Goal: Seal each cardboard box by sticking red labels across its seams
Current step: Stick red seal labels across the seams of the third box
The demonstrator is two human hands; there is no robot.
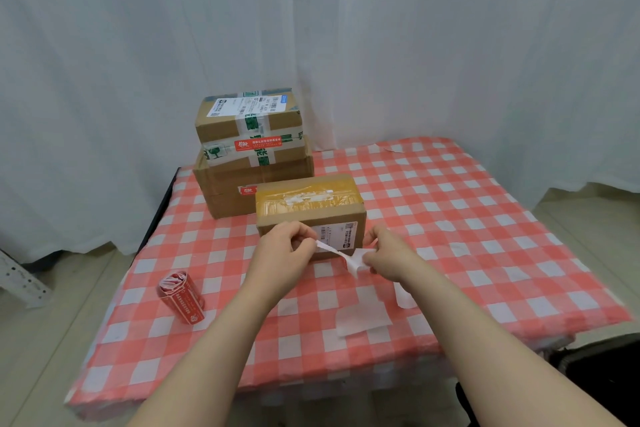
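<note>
We see both hands pinching a white strip [341, 255] just in front of the near box [308, 205].

The left hand [289, 246] and right hand [388, 255] each curl thumb and fingers onto one end of the strip, which is twisted and white on the side facing us. The near box is brown, with yellowish tape on top and a white shipping slip on its front. It stands on a red-and-white checked tablecloth [450, 219] before a white curtain [415, 46]. We count three boxes. Behind the near box to the left, the top box [242, 118] sits on the bottom box [225, 187], and each bears one red label [258, 143]. One roll of red labels [181, 298] lies to the front left and two loose white papers [363, 319] to the front right.
</note>
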